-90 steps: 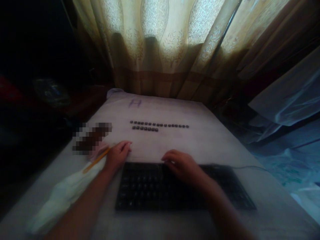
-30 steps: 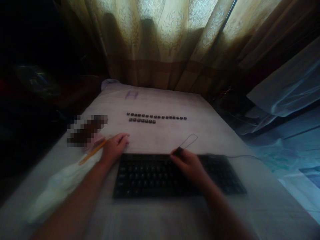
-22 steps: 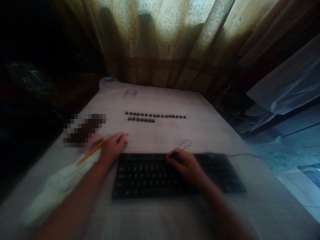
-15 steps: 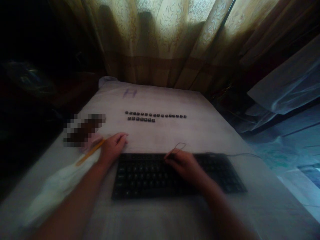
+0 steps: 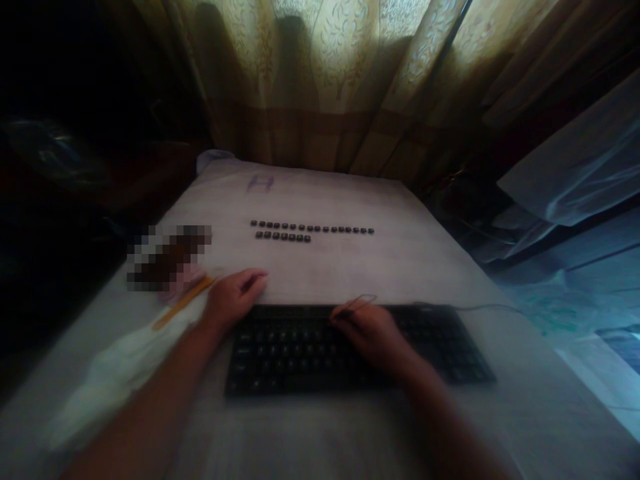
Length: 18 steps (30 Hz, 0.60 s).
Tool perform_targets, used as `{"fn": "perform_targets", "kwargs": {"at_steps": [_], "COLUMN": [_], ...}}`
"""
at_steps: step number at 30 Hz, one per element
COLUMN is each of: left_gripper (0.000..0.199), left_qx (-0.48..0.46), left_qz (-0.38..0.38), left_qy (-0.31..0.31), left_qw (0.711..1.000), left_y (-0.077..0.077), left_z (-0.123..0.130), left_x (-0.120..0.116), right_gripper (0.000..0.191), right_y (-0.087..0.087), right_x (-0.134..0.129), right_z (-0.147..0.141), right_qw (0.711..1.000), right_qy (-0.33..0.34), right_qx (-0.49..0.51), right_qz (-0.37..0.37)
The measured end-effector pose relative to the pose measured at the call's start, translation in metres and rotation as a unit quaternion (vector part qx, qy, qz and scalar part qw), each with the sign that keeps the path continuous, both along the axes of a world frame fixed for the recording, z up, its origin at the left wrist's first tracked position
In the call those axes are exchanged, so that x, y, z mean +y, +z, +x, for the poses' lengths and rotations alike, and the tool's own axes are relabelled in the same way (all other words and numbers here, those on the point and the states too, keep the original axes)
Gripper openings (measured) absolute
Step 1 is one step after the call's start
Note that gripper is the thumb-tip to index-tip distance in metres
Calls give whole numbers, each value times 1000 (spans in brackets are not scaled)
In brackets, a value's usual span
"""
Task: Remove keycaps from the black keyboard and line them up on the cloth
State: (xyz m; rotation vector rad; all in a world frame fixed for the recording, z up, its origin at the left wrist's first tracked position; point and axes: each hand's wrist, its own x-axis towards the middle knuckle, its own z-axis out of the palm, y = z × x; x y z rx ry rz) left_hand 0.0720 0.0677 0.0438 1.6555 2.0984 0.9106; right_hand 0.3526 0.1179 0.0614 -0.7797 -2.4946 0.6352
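Observation:
A black keyboard (image 5: 300, 363) lies across the table in front of me. My right hand (image 5: 370, 330) is over its upper middle, fingers closed round a thin bent wire loop (image 5: 369, 297) whose end sticks out above the knuckles. That hand's fingertips are at the top rows of keys, and what they touch there is hidden. By the keyboard's upper left corner, my left hand (image 5: 235, 297) is closed with thumb and fingers curled together; whether something small is between them cannot be seen. Beyond the hands, small black keycaps (image 5: 310, 229) form a long row, with a shorter row (image 5: 284, 237) nearer me.
Left of my left arm lie a whitish cloth (image 5: 120, 373), an orange-yellow stick (image 5: 183, 305), a pink item (image 5: 183, 283) and a pixelated patch. A cable (image 5: 490, 307) runs right from the keyboard. Curtains (image 5: 345, 80) hang behind the light-covered table (image 5: 340, 193).
My left hand has shifted right and slightly down, closer to the keyboard's upper left corner. The wire loop in my right hand has tilted lower; that hand stays in nearly the same place.

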Motion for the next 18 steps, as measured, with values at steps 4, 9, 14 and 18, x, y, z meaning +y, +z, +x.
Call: {"fn": "perform_targets", "kwargs": {"at_steps": [4,9,14,18], "left_gripper": [34,30,30,30], "left_qx": [4,25,27,28], "left_qz": [-6,-2,2,9], "left_qy": [-113,-135,-134,-134], "left_qw": [994,991,991,991], "left_y": [5,5,3,2], "left_z": [11,15,14,14], "left_x": [-1,0,-1,-1], "right_gripper": [14,17,18,18], "right_y": [-3,-4,-2,4], "right_x": [-2,-2,-2,-1], "right_z": [0,0,0,3], "right_qw": [1000,999,995,977], "right_qy": [-11,-18,-28,-62], "right_qx": [13,26,62,134], "right_qz": [-3,-14,-76,-156]}}
